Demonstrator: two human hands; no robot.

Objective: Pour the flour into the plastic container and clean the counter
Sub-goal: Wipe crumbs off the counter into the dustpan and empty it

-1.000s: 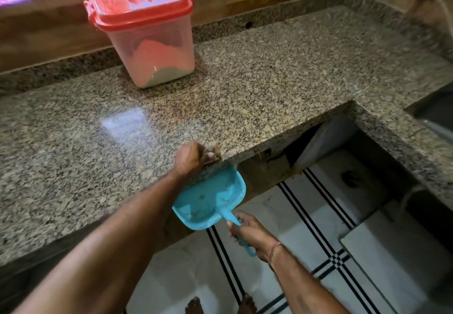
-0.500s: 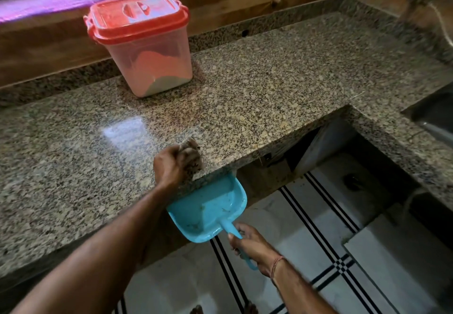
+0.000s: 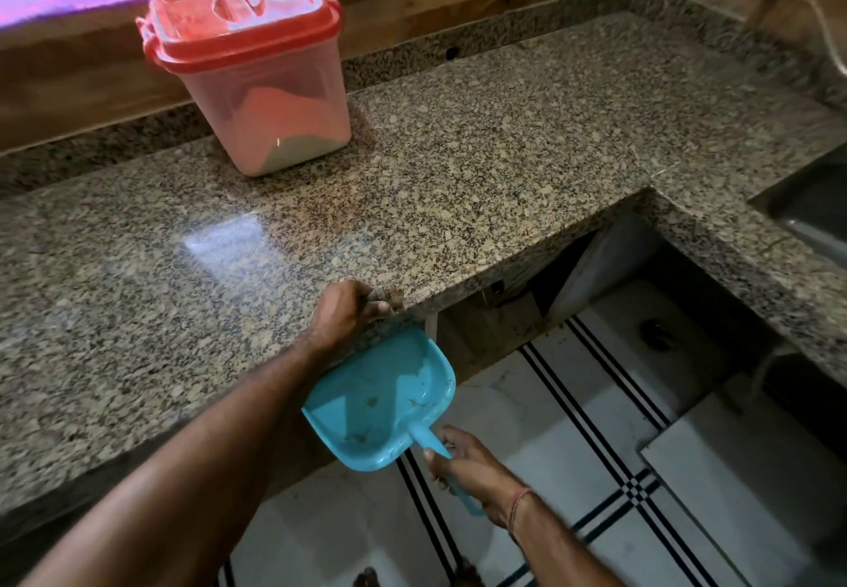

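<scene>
The left hand (image 3: 346,313) clamps its fingers on a small brownish pad (image 3: 387,296) at the speckled granite worktop (image 3: 458,151) edge; the right hand (image 3: 467,472) grips the blue plastic dustpan (image 3: 380,398) just below. The red-lidded clear plastic container (image 3: 270,91) stands at the back.

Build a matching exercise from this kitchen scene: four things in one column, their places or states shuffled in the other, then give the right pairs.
1. red-lidded translucent plastic container
2. turquoise plastic dustpan
3. left hand
4. right hand

A. grips the dustpan's handle
B. held just below the front edge of the speckled granite counter
C. stands closed near the back wall
D. grips a brownish wad at the counter's edge

Pairs: 1-C, 2-B, 3-D, 4-A
</scene>
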